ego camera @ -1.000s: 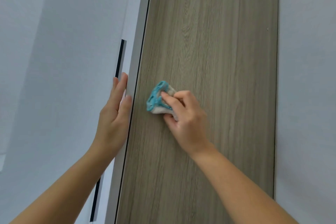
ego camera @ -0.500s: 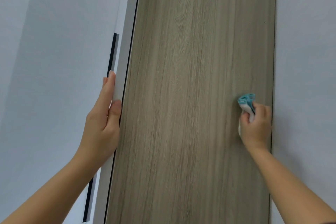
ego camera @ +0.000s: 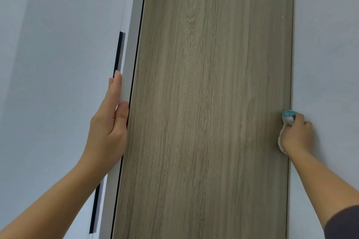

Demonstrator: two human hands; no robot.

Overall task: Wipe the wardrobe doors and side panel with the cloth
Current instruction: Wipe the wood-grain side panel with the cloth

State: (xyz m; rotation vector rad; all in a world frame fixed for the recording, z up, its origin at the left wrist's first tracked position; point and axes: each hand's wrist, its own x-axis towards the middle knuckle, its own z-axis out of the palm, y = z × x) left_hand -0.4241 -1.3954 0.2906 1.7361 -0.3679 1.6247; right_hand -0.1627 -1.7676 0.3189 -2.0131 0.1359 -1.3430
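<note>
Where the grey-brown wood-grain side panel [ego camera: 204, 103] of the wardrobe meets the pale wall [ego camera: 326, 44] on the right, a small bunched cloth, teal on top and white below [ego camera: 287, 120], is pressed against the panel's right edge, a little below mid-height in the view. The right hand [ego camera: 296, 136] grasps it: the fingers are curled tightly round the wad, knuckles turned outward toward the wall, so that only the teal tip above the fingers and a white fold below the heel of the hand show. The wrist crosses the seam between panel and wall, and a dark sleeve [ego camera: 343, 223] covers the arm at the lower right corner.

Well apart, on the panel's far left side, the left hand [ego camera: 108, 128] holds nothing closed. Its fingers lie straight and together, pointing up along the white wardrobe door [ego camera: 58, 64], while the thumb rests on the door's white front edge [ego camera: 128, 75] just beside the panel. A narrow black recessed strip [ego camera: 118, 54] runs up the door, passing behind the fingertips and showing again below the forearm.
</note>
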